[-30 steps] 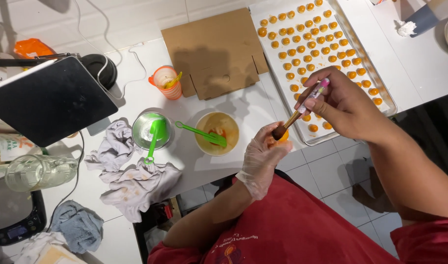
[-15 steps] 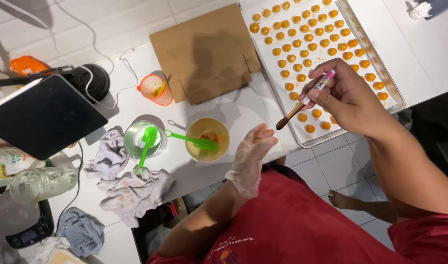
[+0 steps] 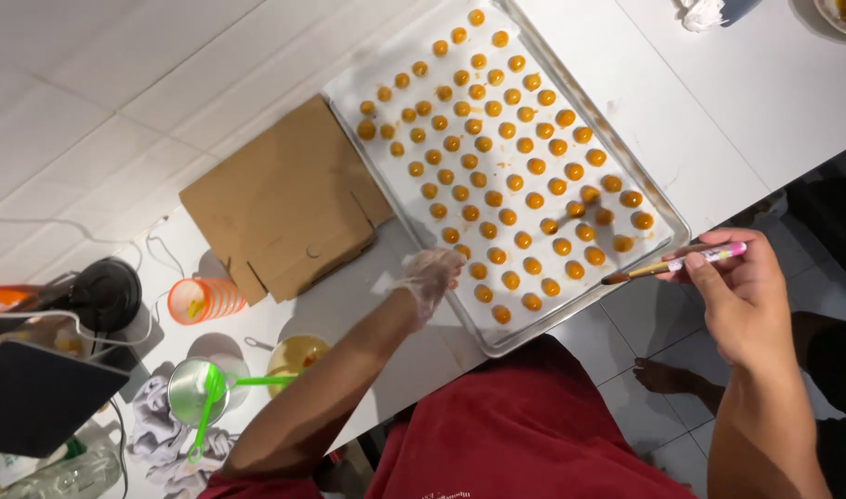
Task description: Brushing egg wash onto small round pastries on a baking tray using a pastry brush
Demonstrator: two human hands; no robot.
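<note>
A brush [image 3: 670,266] with a pink and white handle is pinched in the right hand [image 3: 739,300], its bristles held just off the near right edge of the baking tray [image 3: 668,217]. The gloved left hand [image 3: 429,275] is laid loosely on the tray's near left corner beside the rows of small orange balls [image 3: 508,176], grasping nothing. A flat cardboard box [image 3: 284,208] lies left of the tray.

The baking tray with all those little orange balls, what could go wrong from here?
1. The baking tray has its near corner at the table's edge; the gloved left hand pressing on its rim might tip or slide it.
2. The brush in the right hand hangs beyond the table, so it may drip onto the floor.
3. The orange balls sit close together; a nudge could knock neighbours.
</note>
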